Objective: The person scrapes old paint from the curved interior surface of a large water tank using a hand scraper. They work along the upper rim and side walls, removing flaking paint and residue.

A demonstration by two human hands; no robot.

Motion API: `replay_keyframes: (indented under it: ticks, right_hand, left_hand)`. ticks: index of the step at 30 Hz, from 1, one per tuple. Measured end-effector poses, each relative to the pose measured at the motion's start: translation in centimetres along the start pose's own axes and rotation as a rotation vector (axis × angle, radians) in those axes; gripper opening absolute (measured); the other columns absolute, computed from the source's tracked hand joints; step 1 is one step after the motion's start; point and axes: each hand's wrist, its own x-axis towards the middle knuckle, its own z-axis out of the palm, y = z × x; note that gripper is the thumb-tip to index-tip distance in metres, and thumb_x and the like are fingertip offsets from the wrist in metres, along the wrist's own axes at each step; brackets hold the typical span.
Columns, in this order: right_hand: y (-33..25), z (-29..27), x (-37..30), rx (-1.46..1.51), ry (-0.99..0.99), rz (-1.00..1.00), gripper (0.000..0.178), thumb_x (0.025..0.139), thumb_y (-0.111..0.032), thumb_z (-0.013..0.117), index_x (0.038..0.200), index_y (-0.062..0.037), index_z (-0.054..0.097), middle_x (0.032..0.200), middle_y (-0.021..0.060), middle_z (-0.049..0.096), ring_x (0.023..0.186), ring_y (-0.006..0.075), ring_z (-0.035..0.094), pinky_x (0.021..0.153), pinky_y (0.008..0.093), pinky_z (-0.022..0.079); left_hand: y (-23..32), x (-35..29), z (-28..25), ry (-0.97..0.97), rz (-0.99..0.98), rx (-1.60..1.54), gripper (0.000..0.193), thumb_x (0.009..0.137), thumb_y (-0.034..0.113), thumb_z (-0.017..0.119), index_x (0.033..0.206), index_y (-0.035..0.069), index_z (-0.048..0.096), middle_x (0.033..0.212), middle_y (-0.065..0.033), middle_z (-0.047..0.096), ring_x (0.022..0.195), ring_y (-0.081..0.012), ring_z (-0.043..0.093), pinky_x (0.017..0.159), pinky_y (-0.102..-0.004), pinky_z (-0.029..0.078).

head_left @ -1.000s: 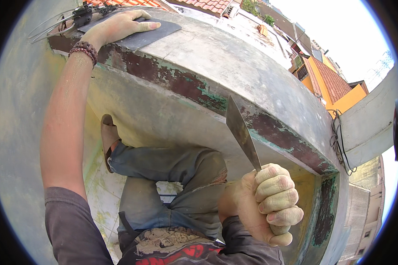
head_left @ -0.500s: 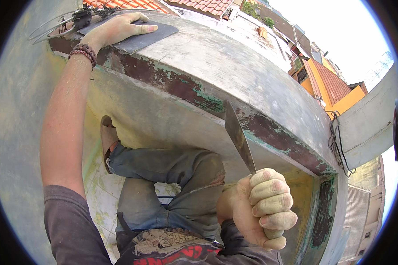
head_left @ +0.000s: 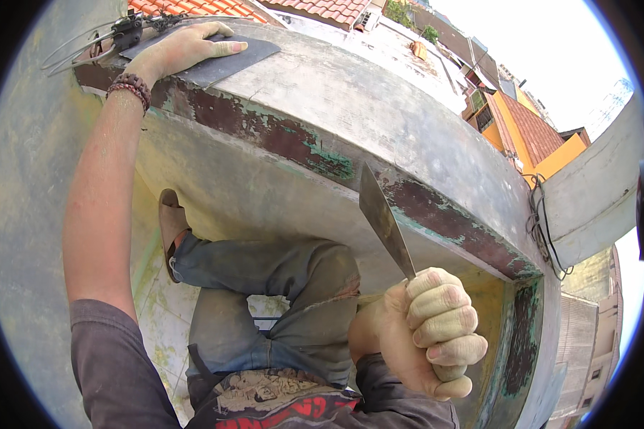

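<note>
Resting left hand: is lying at 11 o'clock on a dark sheet, thumb apart from fingers.
Ledge: is running from 11 to 3 o'clock, brown-and-green along its edge.
Scraper: is showing just off centre toward 3 o'clock, tip pointing to 11.
Right hand: is gripping between 4 and 5 o'clock, fingers clamped together round the scraper.

Dark flat sheet on ledge, metal scraper tilted

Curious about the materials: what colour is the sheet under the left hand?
The sheet is dark grey; the head view shows it best.
</note>
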Motion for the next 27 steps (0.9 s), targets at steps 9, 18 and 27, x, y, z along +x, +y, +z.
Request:
replay_keyframes:
  ticks: [9,18,27]
  right_hand:
    - [1.2,0.6,0.0,0.026,0.012,0.089,0.043,0.094,-0.04,0.043,0.069,-0.0064,0.05,0.054,0.003,0.044,0.04,0.0151,0.038,0.037,0.0287,0.03]
    - [0.8,0.2,-1.0,-0.046,-0.047,0.047,0.042,0.093,-0.041,0.046,0.07,-0.0052,0.051,0.054,0.0029,0.043,0.041,0.0153,0.038,0.038,0.0287,0.031]
    - [0.1,0.1,-0.9,-0.022,0.007,0.026,0.046,0.092,-0.046,0.043,0.07,-0.0052,0.049,0.055,0.0035,0.043,0.042,0.0156,0.036,0.04,0.0298,0.028]
  left_hand:
    - [-0.7,0.4,0.1,0.006,0.011,0.007,0.069,0.086,0.058,0.06,0.131,0.006,0.054,0.131,-0.0142,0.055,0.121,-0.0235,0.051,0.103,-0.0343,0.038]
    - [-0.7,0.0,0.1,0.012,0.015,0.044,0.069,0.086,0.06,0.058,0.131,0.008,0.054,0.131,-0.0142,0.055,0.12,-0.0239,0.052,0.103,-0.0347,0.038]
    - [-0.9,0.1,0.2,0.027,0.001,0.051,0.068,0.087,0.06,0.058,0.131,0.008,0.054,0.133,-0.0138,0.054,0.12,-0.0236,0.052,0.103,-0.0351,0.038]
